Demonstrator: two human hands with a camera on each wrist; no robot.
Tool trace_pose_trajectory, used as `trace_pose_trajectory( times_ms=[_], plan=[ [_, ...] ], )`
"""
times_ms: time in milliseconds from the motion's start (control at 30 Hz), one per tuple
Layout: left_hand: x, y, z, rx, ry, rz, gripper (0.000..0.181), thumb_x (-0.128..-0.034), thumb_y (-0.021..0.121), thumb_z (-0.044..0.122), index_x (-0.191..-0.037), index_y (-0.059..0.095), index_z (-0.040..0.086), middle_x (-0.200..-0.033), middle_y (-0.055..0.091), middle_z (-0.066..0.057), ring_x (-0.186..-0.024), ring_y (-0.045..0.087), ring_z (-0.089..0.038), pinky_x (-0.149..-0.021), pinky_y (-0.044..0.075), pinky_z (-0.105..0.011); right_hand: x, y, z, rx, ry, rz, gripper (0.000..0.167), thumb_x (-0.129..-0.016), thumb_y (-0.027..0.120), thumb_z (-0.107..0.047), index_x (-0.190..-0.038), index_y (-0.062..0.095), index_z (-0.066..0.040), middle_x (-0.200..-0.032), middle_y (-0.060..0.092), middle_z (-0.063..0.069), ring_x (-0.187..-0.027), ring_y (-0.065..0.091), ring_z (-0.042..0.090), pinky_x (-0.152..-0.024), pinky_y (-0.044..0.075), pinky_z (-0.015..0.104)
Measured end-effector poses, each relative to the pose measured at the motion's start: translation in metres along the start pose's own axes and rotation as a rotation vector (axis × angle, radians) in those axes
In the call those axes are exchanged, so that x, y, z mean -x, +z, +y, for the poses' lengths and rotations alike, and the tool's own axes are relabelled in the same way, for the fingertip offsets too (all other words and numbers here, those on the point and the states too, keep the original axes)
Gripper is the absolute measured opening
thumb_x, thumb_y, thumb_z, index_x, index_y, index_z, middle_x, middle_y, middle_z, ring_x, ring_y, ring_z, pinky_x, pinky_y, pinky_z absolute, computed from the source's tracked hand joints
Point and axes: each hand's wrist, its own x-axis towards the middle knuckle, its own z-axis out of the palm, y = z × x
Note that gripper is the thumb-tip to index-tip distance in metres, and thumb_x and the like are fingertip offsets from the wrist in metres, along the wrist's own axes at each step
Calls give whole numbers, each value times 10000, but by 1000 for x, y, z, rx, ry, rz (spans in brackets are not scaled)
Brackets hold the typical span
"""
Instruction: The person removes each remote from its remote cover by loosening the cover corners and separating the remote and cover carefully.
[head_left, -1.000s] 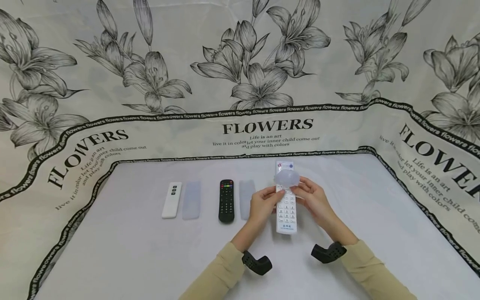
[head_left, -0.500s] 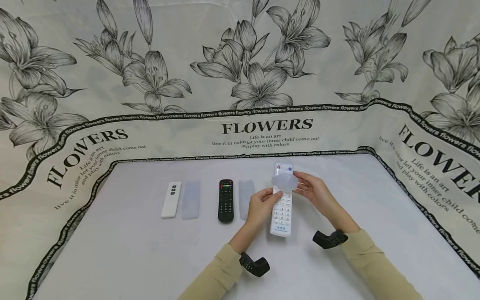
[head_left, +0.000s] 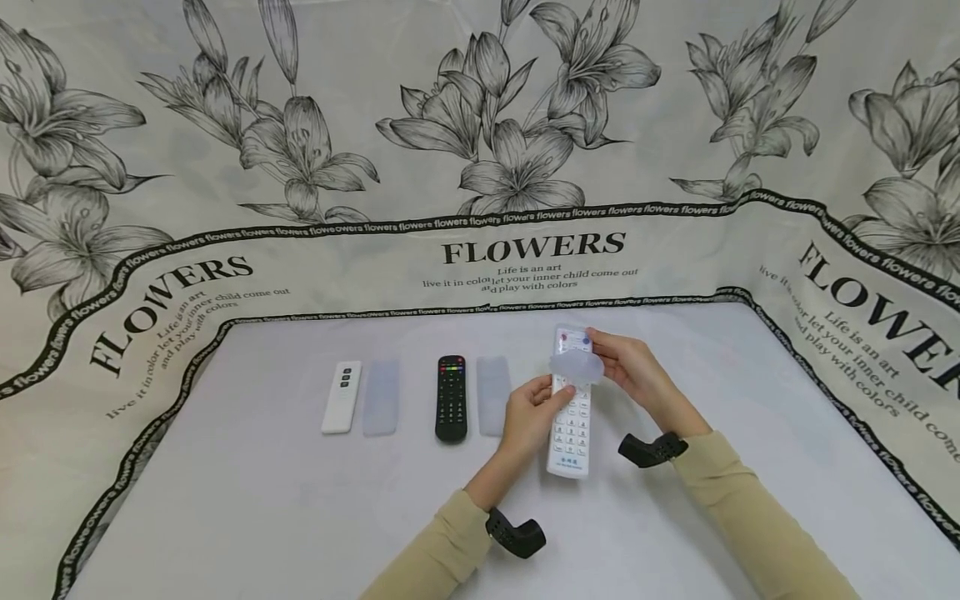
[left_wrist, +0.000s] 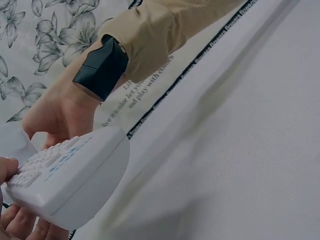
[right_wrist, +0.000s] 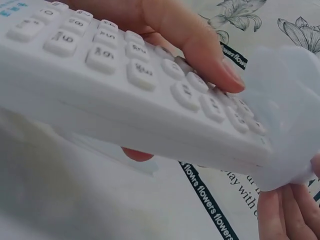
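A white remote control [head_left: 570, 437] with rows of buttons is held above the table. My left hand [head_left: 529, 419] grips it from the side, its thumb [right_wrist: 215, 65] lying on the buttons and other fingers underneath. Over the remote's far end sits a translucent cover [head_left: 576, 367], its near edge flared and bunched across the buttons. My right hand [head_left: 637, 371] pinches this cover along its right side near the far end. In the right wrist view the cover [right_wrist: 287, 115] hides the tip of the remote. The left wrist view shows the remote's printed near end [left_wrist: 82, 170] uncovered.
To the left on the white table [head_left: 247, 500] lie a slim white remote [head_left: 342, 398], a translucent cover [head_left: 381, 398], a black remote [head_left: 452, 400] and another translucent cover [head_left: 492, 396]. Flower-printed cloth [head_left: 345, 267] rises behind and at the sides.
My right hand has shifted from the cover's bunched near edge up to its far end. The left hand keeps its grip; the remote has tilted and moved slightly.
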Motion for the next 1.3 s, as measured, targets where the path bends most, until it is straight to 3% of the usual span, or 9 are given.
trace_pose_trajectory(
  times_ms=[167,233,367,433,533,667,1067,1200,1300],
  plan=[
    [0,-1,2,-4,-18,-6,408,-856,714,203,-1186,631,-22,-985,736,-143,-777,701,-124,-676,569,-234,-2,-1,-2,-39,-1,0,128,-974,547,-207,-991,660,-151,-841,688,-140,-815,640,-13,-740,521,130],
    [1,-2,2,-21,-25,-10,412,-844,725,199,-1182,634,-18,-990,736,-141,-768,704,-131,-669,571,-236,-2,-2,-3,-59,6,-1,209,-975,535,-163,-845,684,-229,-816,691,-135,-797,640,-11,-725,522,129],
    [1,-4,2,-74,-28,-17,410,-848,722,208,-1185,638,-10,-1015,734,-140,-787,721,-163,-664,574,-234,-2,-4,-4,-63,32,10,315,-973,525,-125,-766,705,-278,-784,693,-134,-770,643,-8,-705,525,127],
    [2,-5,2,-99,-19,-25,411,-855,716,213,-1188,636,-15,-1023,731,-144,-802,727,-179,-664,575,-234,-2,-4,-4,-40,38,29,279,-969,539,-130,-790,706,-264,-777,692,-136,-763,647,-5,-706,528,131],
    [2,-6,2,-124,-5,-40,421,-863,710,222,-1194,630,-25,-1028,729,-148,-816,731,-184,-668,575,-232,-3,-4,-5,41,35,65,171,-965,562,-170,-1063,697,-138,-783,672,-167,-766,639,-22,-724,523,126],
    [2,-6,4,-151,7,-51,418,-866,706,227,-1195,632,-21,-1023,730,-147,-810,733,-183,-661,575,-229,-6,-2,-5,109,31,108,537,-965,571,-214,-1383,416,84,-793,637,-194,-773,623,-50,-751,516,115],
    [7,1,8,-149,-9,-64,415,-868,708,220,-1191,636,-31,-990,739,-140,-802,731,-170,-662,575,-230,-11,-4,-10,182,3,180,517,-949,599,-229,-1338,475,89,-760,637,-211,-742,621,-40,-733,519,120],
    [7,-1,10,-150,7,-51,408,-871,703,209,-1188,635,-38,-987,737,-152,-800,732,-182,-657,575,-231,-13,-4,-11,213,-17,147,519,-952,593,-228,-1341,469,93,-782,635,-225,-763,626,-35,-761,525,134],
    [6,-5,11,-152,15,-24,398,-872,696,202,-1185,637,-37,-987,735,-159,-789,731,-182,-645,573,-227,-16,-5,-13,251,-42,77,486,-962,575,-238,-1316,501,87,-806,641,-208,-781,628,-23,-774,533,152]
  ],
)
